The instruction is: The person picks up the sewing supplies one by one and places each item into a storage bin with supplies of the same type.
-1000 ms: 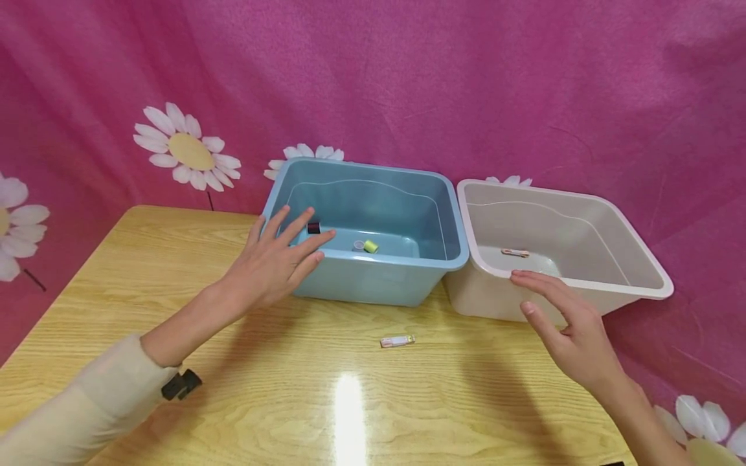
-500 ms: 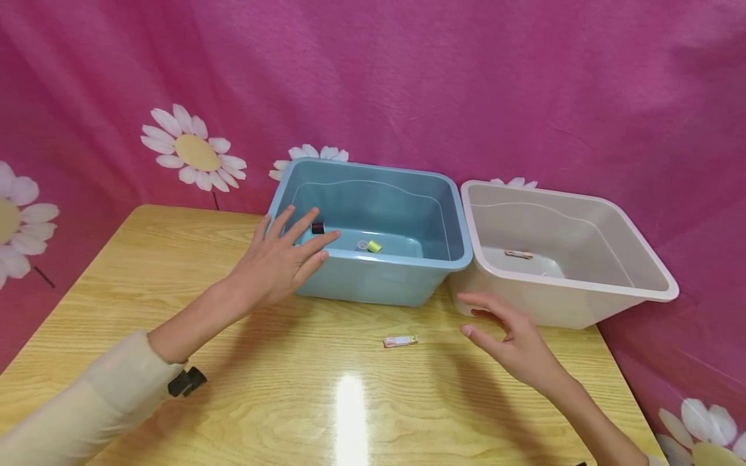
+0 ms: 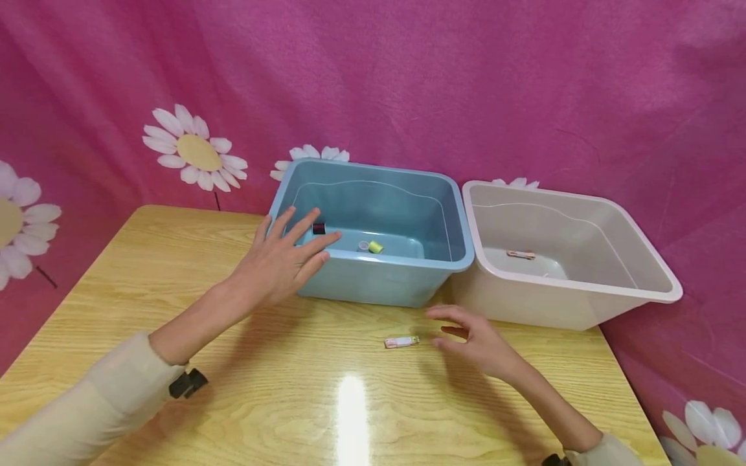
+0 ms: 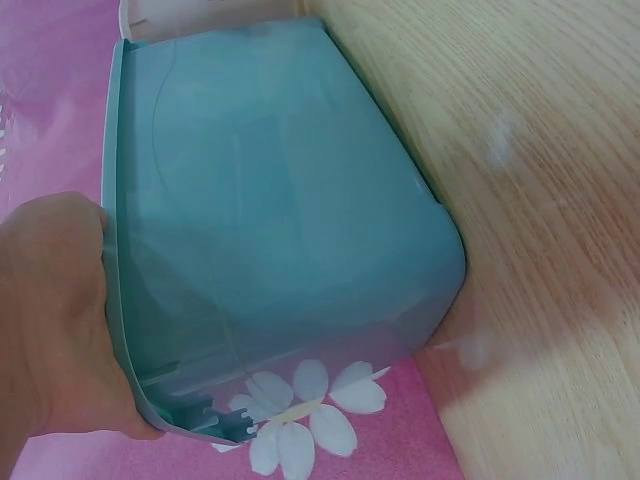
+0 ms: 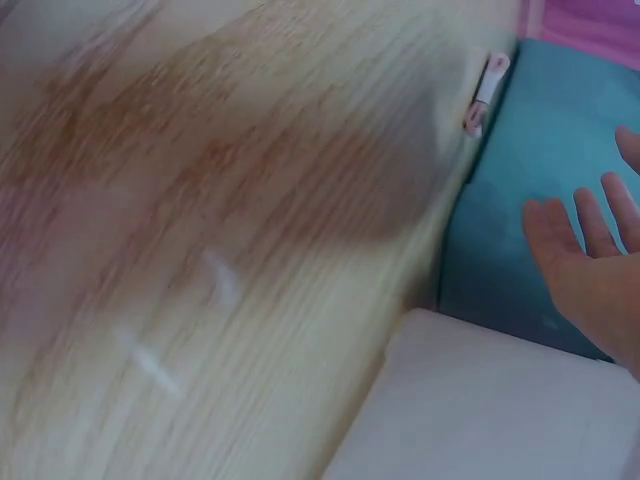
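A small pink and white nail clipper lies on the wooden table in front of the blue bin. Just to its right, my right hand hovers low with relaxed, slightly bent fingers and nothing between them. In the right wrist view the fingers show against the bin's side, apart from the clipper. My left hand rests spread at the left front rim of the blue bin, also seen in the left wrist view. Inside this bin lie a dark thread spool and a yellow spool beside a small pale round end.
A beige bin stands right against the blue one, with another clipper-like item on its floor. A pink curtain with white daisies hangs close behind both. The wooden table stretches in front of them.
My right hand has moved left and down from the beige bin's front to beside the nail clipper. The left hand stays at the blue bin's rim; the view has shifted slightly.
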